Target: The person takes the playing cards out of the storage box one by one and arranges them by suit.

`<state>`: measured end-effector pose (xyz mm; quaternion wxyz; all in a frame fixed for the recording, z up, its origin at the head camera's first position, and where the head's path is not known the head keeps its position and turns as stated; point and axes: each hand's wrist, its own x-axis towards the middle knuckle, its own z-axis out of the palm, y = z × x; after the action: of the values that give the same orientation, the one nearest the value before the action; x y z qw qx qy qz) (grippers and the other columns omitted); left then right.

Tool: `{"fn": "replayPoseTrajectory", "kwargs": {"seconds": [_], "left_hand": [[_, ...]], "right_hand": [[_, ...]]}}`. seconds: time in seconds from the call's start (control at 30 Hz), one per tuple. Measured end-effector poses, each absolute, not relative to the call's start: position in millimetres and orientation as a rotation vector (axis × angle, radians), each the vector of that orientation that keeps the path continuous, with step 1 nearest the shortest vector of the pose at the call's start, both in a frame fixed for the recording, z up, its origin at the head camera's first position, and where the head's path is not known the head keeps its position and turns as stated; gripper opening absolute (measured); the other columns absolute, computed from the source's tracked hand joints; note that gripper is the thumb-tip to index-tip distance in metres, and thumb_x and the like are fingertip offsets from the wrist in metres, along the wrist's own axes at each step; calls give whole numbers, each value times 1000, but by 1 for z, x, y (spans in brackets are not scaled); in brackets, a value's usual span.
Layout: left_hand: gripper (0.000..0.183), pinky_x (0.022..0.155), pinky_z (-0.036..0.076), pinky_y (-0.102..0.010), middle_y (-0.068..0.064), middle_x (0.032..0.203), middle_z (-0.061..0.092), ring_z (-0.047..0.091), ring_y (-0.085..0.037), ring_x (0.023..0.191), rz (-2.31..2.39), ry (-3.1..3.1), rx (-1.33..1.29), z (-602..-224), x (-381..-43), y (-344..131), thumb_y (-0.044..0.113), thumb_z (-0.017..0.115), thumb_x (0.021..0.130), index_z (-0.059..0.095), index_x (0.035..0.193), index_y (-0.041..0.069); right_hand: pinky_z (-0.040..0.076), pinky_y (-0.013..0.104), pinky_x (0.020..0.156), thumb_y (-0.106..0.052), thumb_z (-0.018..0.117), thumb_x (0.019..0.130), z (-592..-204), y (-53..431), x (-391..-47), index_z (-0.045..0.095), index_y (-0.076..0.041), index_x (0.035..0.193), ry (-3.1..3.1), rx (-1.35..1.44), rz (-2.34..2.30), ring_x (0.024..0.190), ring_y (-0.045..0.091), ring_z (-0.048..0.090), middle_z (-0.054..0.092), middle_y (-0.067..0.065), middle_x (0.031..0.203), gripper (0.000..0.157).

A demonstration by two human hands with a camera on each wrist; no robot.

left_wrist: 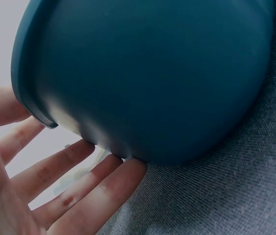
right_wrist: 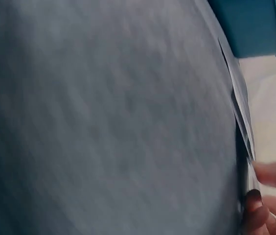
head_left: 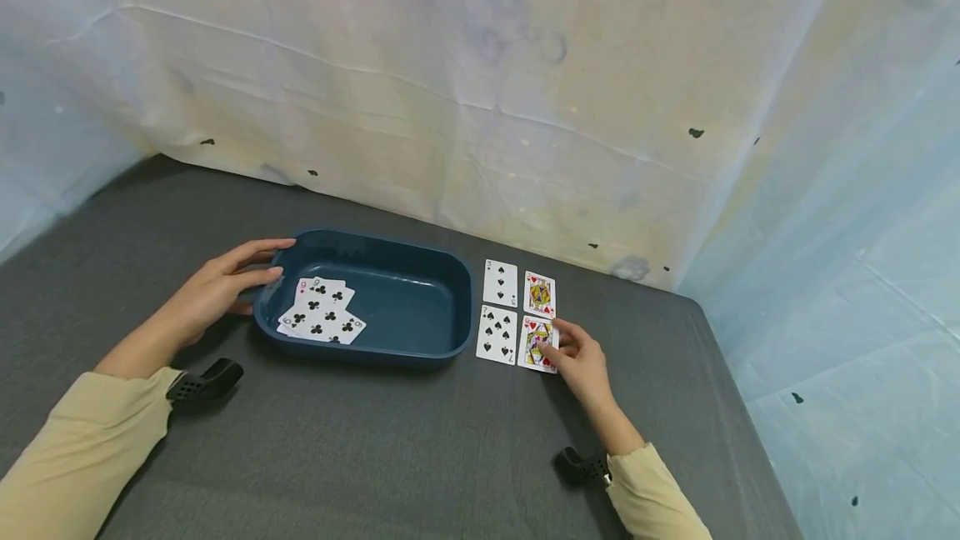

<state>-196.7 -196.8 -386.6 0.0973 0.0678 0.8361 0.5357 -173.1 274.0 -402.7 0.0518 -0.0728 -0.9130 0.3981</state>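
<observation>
My left hand point(head_left: 208, 294) is at the left end of a dark blue rectangular tray point(head_left: 405, 354), its extended fingers touching the outer wall. In the left wrist view, fingertips point(left_wrist: 128, 169) meet the tray's side below the rim. Several playing cards point(head_left: 318, 315), mostly clubs, lie face up and overlapping inside the tray's left part. To the right of the tray, my right hand point(head_left: 587, 369) pinches the right side of a face card of hearts point(head_left: 534, 344) between thumb and fingers. The right wrist view shows this grip from low down, with the cards edge-on.
Beside the pinched card lies a seven of spades point(head_left: 497, 333). Behind these are a three of spades point(head_left: 500, 282) and another face card of hearts point(head_left: 539, 295), forming two rows. A pale draped sheet point(head_left: 450, 107) rises behind the dark grey table point(head_left: 337, 448).
</observation>
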Motion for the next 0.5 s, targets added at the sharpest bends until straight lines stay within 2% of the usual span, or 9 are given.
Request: {"fn": "replayPoseTrajectory", "kwargs": {"seconds": [0.13,0.4,0.5], "left_hand": [[59,89,42,-69,-30,152,17,28,-52,131,1586,2475,201,-387,-196,-197,36,43,102,20,153,15],[59,89,43,-67,-30,152,19,30,-52,130,1595,2474,214,-387,-196,-197,35,43,102,21,153,14],[59,88,44,-67,-29,151,19,30,-51,129,1595,2476,212,-388,-197,-197,35,43,102,21,153,14]], "right_hand": [[41,22,56,-16,75,83,-400,277,-176,62,-3,125,-2872,-99,976,69,11,55,63,15,100,46],[36,20,52,-12,74,83,-393,278,-177,64,-1,123,-2957,11,871,65,12,49,56,16,94,43],[33,23,56,-12,73,83,-390,276,-178,65,-1,121,-2990,54,800,67,15,45,54,16,93,40]]}}
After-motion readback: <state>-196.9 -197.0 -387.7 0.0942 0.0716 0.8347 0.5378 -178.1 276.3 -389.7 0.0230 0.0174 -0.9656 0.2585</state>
